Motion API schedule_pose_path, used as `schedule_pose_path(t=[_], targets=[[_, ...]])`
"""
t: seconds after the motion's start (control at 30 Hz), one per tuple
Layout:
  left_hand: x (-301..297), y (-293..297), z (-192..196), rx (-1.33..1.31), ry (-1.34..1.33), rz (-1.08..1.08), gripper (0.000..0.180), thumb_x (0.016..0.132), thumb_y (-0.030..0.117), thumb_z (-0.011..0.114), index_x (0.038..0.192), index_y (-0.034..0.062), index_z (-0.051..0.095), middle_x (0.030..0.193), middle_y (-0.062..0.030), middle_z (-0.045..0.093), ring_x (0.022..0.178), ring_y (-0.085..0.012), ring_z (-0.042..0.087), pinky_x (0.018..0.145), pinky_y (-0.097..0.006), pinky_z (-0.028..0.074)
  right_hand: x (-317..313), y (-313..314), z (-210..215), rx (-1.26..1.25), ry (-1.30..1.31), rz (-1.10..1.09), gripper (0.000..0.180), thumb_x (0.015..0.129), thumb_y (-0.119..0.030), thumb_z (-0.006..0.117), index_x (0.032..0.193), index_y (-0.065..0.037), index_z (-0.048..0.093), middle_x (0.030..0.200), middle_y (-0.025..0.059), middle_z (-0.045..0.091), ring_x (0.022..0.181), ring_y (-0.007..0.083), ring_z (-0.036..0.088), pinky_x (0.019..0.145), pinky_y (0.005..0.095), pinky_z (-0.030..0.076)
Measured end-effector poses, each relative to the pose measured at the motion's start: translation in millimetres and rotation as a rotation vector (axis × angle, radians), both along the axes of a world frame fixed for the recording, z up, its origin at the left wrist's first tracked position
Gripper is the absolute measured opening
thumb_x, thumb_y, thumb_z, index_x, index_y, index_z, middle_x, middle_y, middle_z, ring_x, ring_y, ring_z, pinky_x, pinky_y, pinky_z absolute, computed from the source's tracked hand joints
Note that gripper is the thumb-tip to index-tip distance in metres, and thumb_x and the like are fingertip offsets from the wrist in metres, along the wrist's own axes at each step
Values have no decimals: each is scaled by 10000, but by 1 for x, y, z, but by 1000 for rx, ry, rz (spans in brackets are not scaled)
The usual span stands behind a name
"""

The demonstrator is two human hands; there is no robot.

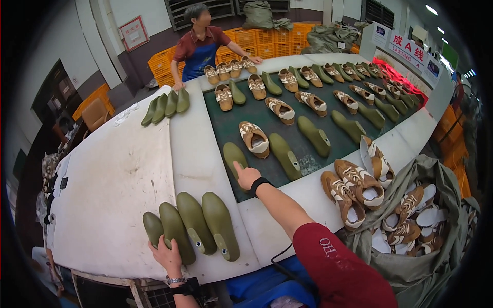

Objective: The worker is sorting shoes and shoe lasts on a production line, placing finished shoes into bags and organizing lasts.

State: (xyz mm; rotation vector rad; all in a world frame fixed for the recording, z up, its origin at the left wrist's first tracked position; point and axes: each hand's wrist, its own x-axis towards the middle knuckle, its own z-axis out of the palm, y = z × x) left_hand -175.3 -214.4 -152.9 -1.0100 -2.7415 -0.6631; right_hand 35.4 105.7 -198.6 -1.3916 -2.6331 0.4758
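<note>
On the white tabletop, my left hand (168, 255) is closed around the heel end of a green shoe last (152, 227), the leftmost of a row. Beside it lie more green lasts (220, 223), toes pointing away from me. My right hand (247, 177) reaches over the dark green conveyor belt (226, 120) and grips the heel end of another green shoe last (234, 154); my fingers hide that end. Just right of it are a brown-and-white sneaker (253, 138) and a green last (284, 155).
Rows of sneakers and lasts cover the belt. Sneakers (344, 197) stand on its near right border, beside a grey-green sack (411, 272) full of sneakers. Across the table, a person in a blue apron (202, 59) stands by sneakers and lasts (167, 107). Orange crates (264, 37) line the back.
</note>
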Motion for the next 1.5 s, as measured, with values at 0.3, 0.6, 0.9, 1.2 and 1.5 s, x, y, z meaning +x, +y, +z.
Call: schedule_pose_path(t=[0.3,0.6,0.9,1.2,1.5], targets=[[0,0,0,-2,-11,1,448,787,310,591,1170,80,556,1339,-294,295,1199,-428,350,980,-458,309,4,0,12,-43,-45,7,629,823,-63,449,1406,-106,218,873,187,646,797,306,637,715,408,499],[-1,6,-1,3,-23,-25,446,783,288,590,1156,45,559,1331,-312,302,1190,-437,367,982,-454,319,17,0,16,-54,-39,11,578,822,-75,447,1370,-88,263,937,206,637,844,321,636,736,422,501],[13,0,20,-92,-40,-1,474,847,366,506,1221,75,524,1337,-306,319,1179,-439,389,996,-447,323,2,-1,13,-86,38,-8,641,787,-51,532,1365,-109,259,932,174,651,856,302,644,723,399,509],[10,-3,18,-104,-51,-75,523,853,433,494,1229,70,524,1270,-339,364,1152,-451,401,976,-457,350,92,-31,42,-209,229,190,669,774,-248,601,1351,-67,315,995,209,611,928,363,582,797,435,467],[6,-4,20,-112,-26,-62,494,859,412,499,1198,55,542,1209,-314,404,1047,-434,459,914,-467,386,349,-150,141,275,-111,-428,236,739,-188,586,953,-91,606,883,95,607,779,286,622,629,391,507]])
